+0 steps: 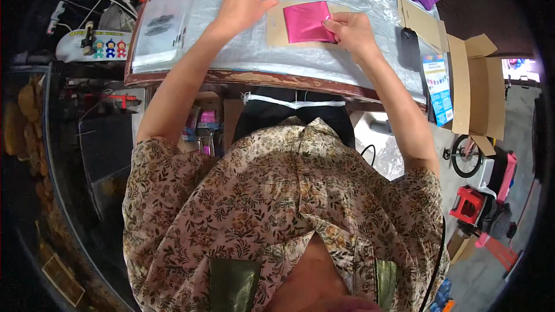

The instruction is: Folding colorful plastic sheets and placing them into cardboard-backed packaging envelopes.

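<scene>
Pink foil sheet (306, 21) flat on tan card (277, 26), far centre of surface (231, 52). Right hand (351, 32) fingers pinch its right edge; left hand (245, 3) fingers curled, press card's left corner. Sheet likely light, thin, slippery, creases easily; grip edges or corners.

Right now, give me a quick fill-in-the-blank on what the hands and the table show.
1. Both hands, left hand and right hand, touch a shiny folded sheet coloured ____.
2. That sheet lies on a flat piece of brown ____.
3. The open cardboard box stands on the person's ____ side of the table.
4. The table top is covered with a clear ____ sheet.

Missing words: pink; cardboard; right; plastic.
</scene>
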{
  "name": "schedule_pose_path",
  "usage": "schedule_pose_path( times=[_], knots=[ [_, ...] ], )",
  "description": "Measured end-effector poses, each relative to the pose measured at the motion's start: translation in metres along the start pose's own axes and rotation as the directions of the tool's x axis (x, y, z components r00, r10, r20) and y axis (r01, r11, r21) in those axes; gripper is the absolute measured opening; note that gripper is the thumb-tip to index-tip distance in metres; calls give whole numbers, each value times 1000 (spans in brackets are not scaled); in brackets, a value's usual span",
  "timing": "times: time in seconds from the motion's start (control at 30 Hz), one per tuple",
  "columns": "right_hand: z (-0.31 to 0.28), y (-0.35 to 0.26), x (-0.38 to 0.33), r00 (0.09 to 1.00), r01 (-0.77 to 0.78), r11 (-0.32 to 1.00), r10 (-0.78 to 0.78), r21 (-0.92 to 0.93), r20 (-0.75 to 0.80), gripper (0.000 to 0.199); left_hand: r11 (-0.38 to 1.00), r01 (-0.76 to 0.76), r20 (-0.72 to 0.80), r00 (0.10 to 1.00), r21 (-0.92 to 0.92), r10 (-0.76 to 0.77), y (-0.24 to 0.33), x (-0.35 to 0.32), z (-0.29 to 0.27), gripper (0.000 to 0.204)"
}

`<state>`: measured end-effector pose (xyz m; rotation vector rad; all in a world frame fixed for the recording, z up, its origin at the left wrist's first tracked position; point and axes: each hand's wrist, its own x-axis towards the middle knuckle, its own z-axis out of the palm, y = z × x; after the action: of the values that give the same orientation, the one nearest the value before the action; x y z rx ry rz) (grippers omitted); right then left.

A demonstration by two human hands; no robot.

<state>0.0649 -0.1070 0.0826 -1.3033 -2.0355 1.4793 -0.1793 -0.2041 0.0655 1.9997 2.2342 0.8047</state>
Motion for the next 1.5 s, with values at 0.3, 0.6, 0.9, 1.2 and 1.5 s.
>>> schedule_pose_path(
  times=[0.3,0.6,0.9,1.2,1.5],
  knots=[
    [-2,1,7,996,85,993,-86,-77,-17,22,926,-343,19,937,-157,350,41,-14,46,67],
    [-11,-12,21,978,198,652,-186,-732,99,26,932,-354,108,926,-81,361,41,-16,47,73],
    [-29,12,7,638,682,383,-728,-623,252,64,939,-342,133,930,-21,342,44,-19,43,73],
    [-33,38,7,686,677,404,-650,-616,328,74,905,-391,99,907,-167,410,41,-19,35,69],
    [-69,64,-23,776,547,543,-615,-637,141,46,896,-422,155,884,-139,441,50,-13,29,60]
  ],
)
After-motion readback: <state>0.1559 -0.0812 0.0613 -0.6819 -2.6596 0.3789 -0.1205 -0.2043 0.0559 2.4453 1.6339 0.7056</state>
